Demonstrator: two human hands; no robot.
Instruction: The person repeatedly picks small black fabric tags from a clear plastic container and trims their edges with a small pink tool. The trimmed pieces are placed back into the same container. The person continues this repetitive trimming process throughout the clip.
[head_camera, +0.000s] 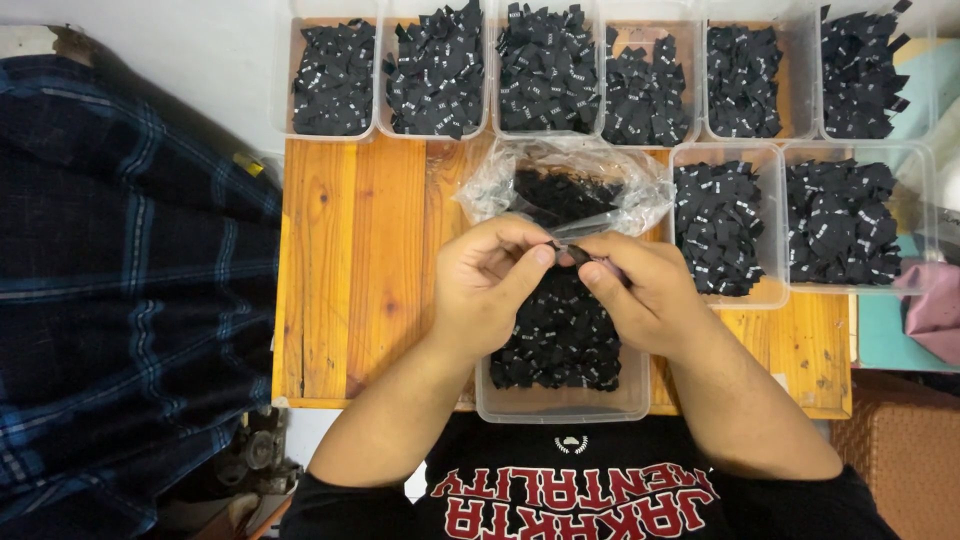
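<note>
A wooden table (350, 270) under even light — dark plaid cloth (130, 300) at its left.

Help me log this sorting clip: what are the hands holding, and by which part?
Both the left hand and right hand pinch one small black label by its ends, between thumbs and fingertips.

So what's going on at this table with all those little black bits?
A person is seated at a wooden table, pinching one small black fabric label between the left hand and right hand. The hands are over a clear tub partly filled with the same labels. Just behind them lies a crumpled clear plastic bag with more labels in it. More clear tubs of black labels line the far edge and right side. A dark plaid cloth lies to the left.
</note>
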